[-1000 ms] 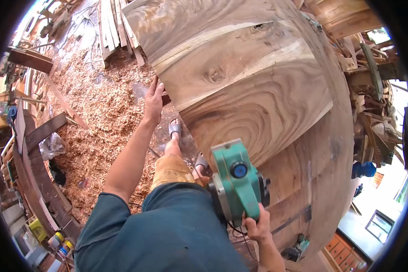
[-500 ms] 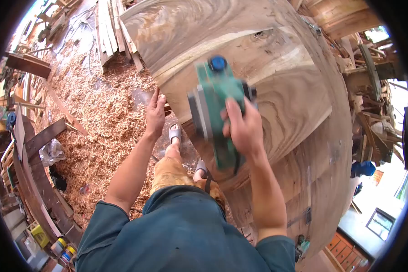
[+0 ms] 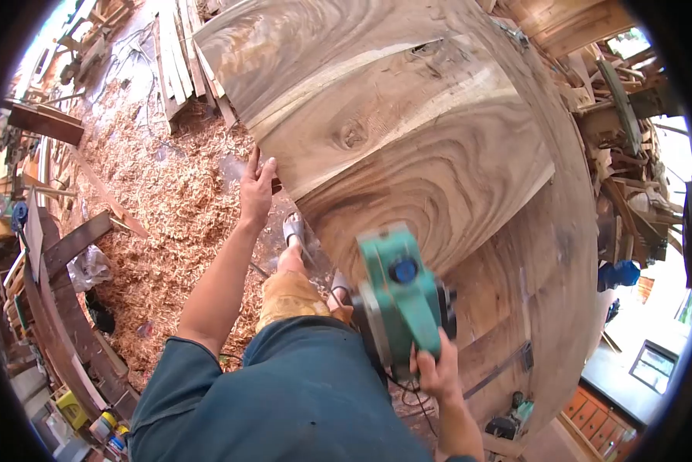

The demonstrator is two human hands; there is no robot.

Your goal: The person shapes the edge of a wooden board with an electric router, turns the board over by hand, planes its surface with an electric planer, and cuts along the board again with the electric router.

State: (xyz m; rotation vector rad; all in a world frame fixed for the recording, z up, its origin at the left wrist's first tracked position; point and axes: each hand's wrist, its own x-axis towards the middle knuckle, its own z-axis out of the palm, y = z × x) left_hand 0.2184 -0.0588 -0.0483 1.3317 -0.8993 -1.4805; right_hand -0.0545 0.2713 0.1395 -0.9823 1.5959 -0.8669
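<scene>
Planer (image 3: pixel 417 304): drawn back since half a second ago, from over the middle of the board (image 3: pixel 407 138) to its near end, close by the shirt (image 3: pixel 284 400); slightly blurred, underside hidden, so contact cannot be told.
Bag (image 3: pixel 90 266): clear plastic, crumpled, at far left; contents too small to make out.
Jars (image 3: pixel 102 426): crowded at lower left, one yellow-capped; what they hold is hidden.
Shavings (image 3: pixel 161 262): heaped left of the board.
Left hand (image 3: pixel 257 192): fingers stretched out and apart, just beside the board's left edge; whether they touch it I cannot tell. Some dark piece (image 3: pixel 277 187) behind is mostly hidden.
Board's extent: swirling grain, cut off at the top of the view.
Right hand (image 3: pixel 438 373): curled around the planer's rear handle, some fingers hidden.
Cord (image 3: pixel 415 400): loops below the planer, partly out of sight.
Green tool (image 3: pixel 521 412): at lower right, hard to make out.
Drawers (image 3: pixel 592 420): farther right, closed, contents hidden.
</scene>
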